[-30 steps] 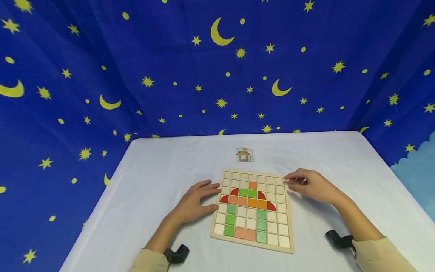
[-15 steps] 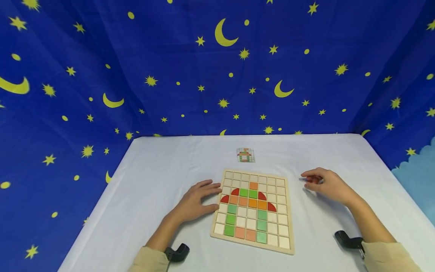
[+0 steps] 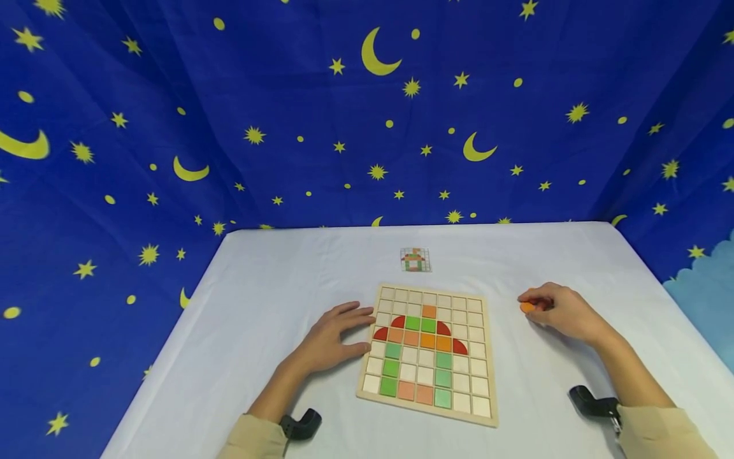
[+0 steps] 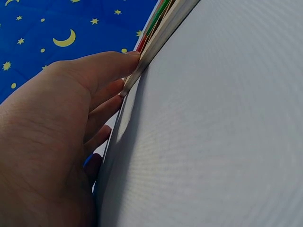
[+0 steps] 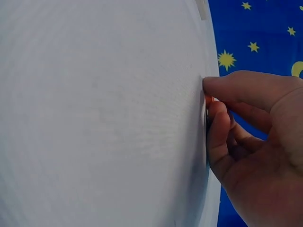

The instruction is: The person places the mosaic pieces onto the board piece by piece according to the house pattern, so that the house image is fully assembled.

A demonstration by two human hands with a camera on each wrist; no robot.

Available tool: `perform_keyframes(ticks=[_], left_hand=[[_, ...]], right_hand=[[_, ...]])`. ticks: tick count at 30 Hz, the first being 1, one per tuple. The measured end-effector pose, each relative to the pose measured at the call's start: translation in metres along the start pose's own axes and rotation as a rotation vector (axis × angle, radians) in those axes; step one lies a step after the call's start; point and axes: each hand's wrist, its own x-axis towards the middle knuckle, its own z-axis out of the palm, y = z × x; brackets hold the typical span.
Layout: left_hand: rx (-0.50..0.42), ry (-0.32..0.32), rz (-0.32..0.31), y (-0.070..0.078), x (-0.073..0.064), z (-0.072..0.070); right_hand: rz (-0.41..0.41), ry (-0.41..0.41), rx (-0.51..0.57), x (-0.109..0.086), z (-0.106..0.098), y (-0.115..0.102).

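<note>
Between the thumb and fingertips of my right hand (image 3: 568, 312), low over the white cloth to the right of the board, is a small orange piece (image 3: 527, 307). My fingers cover much of it, and only an orange sliver (image 5: 209, 100) shows in the right wrist view. The square wooden grid board (image 3: 490, 366) carries a pattern of red rounded pieces, such as one at its left (image 3: 381, 333), and green, orange and salmon squares. My left hand (image 3: 329, 339) lies beside the board's left edge with fingers extended, fingertips right at the rim (image 4: 142, 64).
Behind the board lies a small card (image 3: 415, 260) printed with a similar coloured grid pattern. The white-covered table (image 3: 275, 274) meets a blue curtain (image 3: 298, 95) with yellow moons and stars at the back and sides. Black devices are strapped near both wrists, one at the left (image 3: 302, 425).
My right hand has moved right, from the board's upper right edge to the cloth, and an orange piece now shows in its fingers. The left hand stays at the board.
</note>
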Motion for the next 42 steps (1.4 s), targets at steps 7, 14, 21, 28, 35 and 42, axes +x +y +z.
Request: perform_keyframes(ticks=[7, 14, 21, 28, 35, 42], left_hand=[[0.006, 0.000, -0.007, -0.001, 0.000, 0.000], [0.000, -0.005, -0.007, -0.001, 0.000, 0.000], [-0.003, -0.001, 0.003, -0.002, -0.001, 0.000], [-0.003, -0.001, 0.007, -0.001, 0.000, 0.000], [-0.010, 0.001, 0.018, 0.000, 0.000, -0.001], [-0.005, -0.001, 0.011, 0.001, 0.000, -0.001]], right_hand=[[-0.004, 0.009, -0.024, 0.001, 0.000, -0.003], [0.006, -0.022, 0.001, 0.001, 0.002, -0.009], [0.029, -0.030, 0.007, 0.007, 0.008, -0.016], [-0.015, -0.039, 0.050, 0.014, 0.012, -0.028], [-0.060, -0.048, 0.090, 0.023, 0.016, -0.039], [-0.118, -0.054, 0.099, 0.031, 0.023, -0.048]])
